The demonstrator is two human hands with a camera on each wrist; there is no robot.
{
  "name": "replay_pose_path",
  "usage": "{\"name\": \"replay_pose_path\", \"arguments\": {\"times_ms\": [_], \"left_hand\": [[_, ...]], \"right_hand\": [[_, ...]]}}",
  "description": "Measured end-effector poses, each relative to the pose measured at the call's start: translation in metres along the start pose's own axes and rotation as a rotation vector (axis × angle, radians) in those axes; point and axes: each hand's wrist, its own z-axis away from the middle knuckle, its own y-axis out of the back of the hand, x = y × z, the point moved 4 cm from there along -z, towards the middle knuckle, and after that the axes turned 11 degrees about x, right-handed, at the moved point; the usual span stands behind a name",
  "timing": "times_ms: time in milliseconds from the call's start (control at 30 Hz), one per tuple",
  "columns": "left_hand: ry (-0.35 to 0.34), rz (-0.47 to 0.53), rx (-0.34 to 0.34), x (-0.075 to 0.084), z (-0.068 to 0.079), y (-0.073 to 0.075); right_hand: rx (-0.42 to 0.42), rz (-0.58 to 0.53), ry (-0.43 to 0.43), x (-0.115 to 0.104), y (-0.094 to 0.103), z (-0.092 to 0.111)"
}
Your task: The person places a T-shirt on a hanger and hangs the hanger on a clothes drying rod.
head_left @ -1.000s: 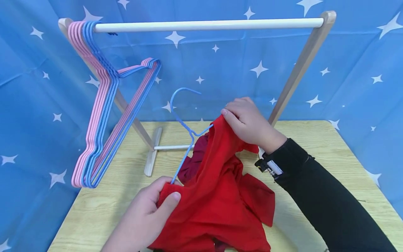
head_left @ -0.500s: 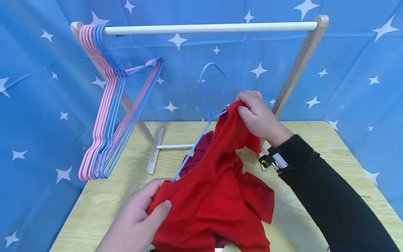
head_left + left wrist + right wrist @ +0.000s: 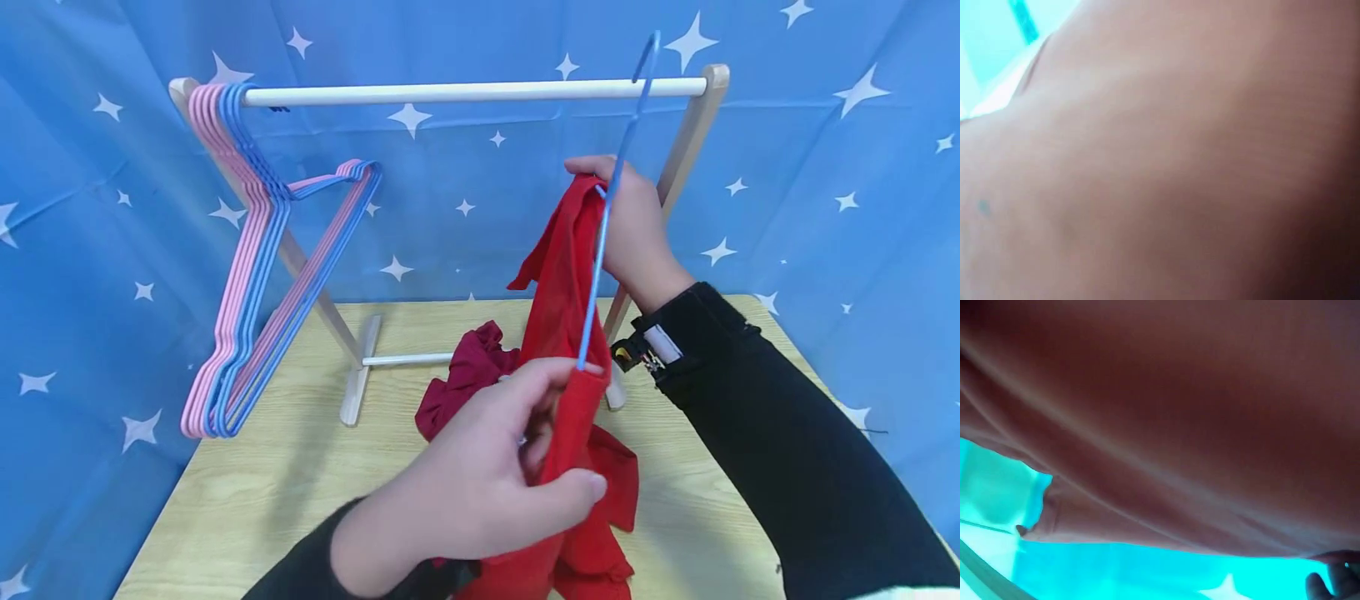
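My left hand [image 3: 480, 479] has its grip curled round the near end of a bright red cloth garment [image 3: 577, 417]; my right hand [image 3: 633, 229] grips its far, upper end, over the pale wooden bench [image 3: 232, 500]. A thin blue wire hanger [image 3: 632, 123] pokes out, its hook near the white rail [image 3: 450, 92]. I see crumpled maroon fabric [image 3: 465, 379] to the left.

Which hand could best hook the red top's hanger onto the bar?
Probably the right hand: in the head view, it holds the red top higher and looks nearer the white bar; the left hand grips lower.
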Motion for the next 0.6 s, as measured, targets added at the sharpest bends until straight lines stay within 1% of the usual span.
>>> {"name": "replay_pose_path", "arguments": {"times_ms": [33, 67, 133, 200, 233, 267, 300, 433, 467, 533, 600], "left_hand": [[0.006, -0.012, -0.002, 0.002, -0.006, -0.006], [0.010, -0.020, -0.005, 0.002, -0.012, -0.011], [0.026, -0.012, -0.005, -0.001, -0.023, -0.022], [0.046, 0.011, 0.011, -0.008, -0.033, -0.031], [0.055, 0.016, 0.026, -0.013, -0.037, -0.035], [0.064, 0.024, 0.037, -0.017, -0.041, -0.038], [0.076, 0.035, 0.045, -0.022, -0.045, -0.042], [0.094, 0.049, 0.044, -0.039, -0.056, -0.055], [0.099, 0.052, 0.040, -0.043, -0.057, -0.057], [0.109, 0.056, 0.040, -0.048, -0.058, -0.060], [0.107, 0.050, 0.054, -0.052, -0.058, -0.060]], "right_hand": [[-0.010, -0.093, -0.034, 0.001, -0.001, -0.001], [-0.019, -0.176, -0.048, 0.002, -0.002, -0.001], [-0.048, -0.318, -0.095, 0.004, -0.005, -0.002], [-0.077, -0.398, -0.122, 0.007, -0.009, -0.004], [-0.091, -0.418, -0.124, 0.009, -0.011, -0.006], [-0.104, -0.414, -0.111, 0.012, -0.013, -0.008], [-0.117, -0.427, -0.124, 0.016, -0.015, -0.009], [-0.142, -0.537, -0.153, 0.036, -0.019, -0.009], [-0.139, -0.545, -0.147, 0.040, -0.018, -0.008], [-0.128, -0.538, -0.136, 0.044, -0.017, -0.005], [-0.123, -0.437, -0.105, 0.044, -0.017, -0.003]]}}
